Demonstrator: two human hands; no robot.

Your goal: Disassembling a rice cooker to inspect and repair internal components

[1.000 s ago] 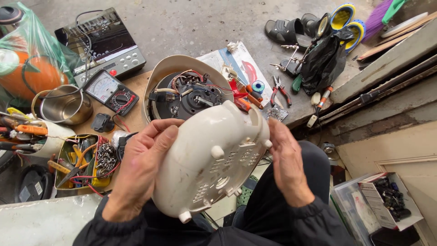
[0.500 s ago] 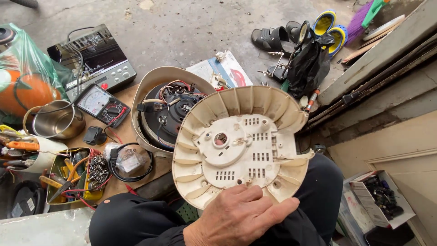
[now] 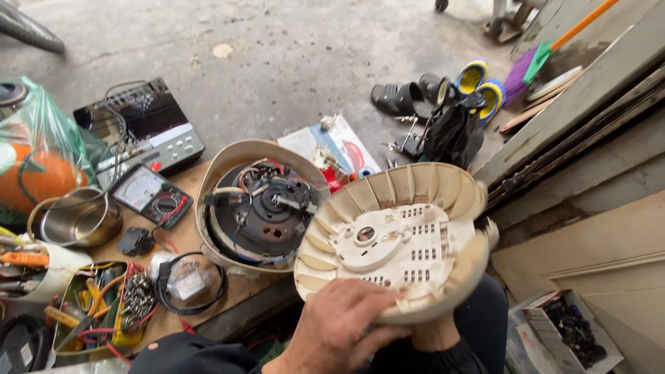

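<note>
Left hand (image 3: 339,325): cream plastic base cover (image 3: 395,239) gripped at near rim | right hand (image 3: 433,332): mostly hidden beneath, grip undeterminable | opened appliance body (image 3: 256,208) just beside

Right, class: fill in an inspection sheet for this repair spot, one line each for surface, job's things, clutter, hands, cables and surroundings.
Surface: low wooden board on concrete floor, crowded.
Job's things: cream plastic base cover, ribbed inner side up; opened cooker body with its wiring exposed.
Clutter: analog multimeter, steel pot, tray of tools, box of small dark parts.
Hands: left hand grips the cover's near rim; right hand is mostly hidden beneath it.
Cables: black coiled cord; red and black leads at the multimeter.
Surroundings: sandals, broom, wooden planks.
</note>
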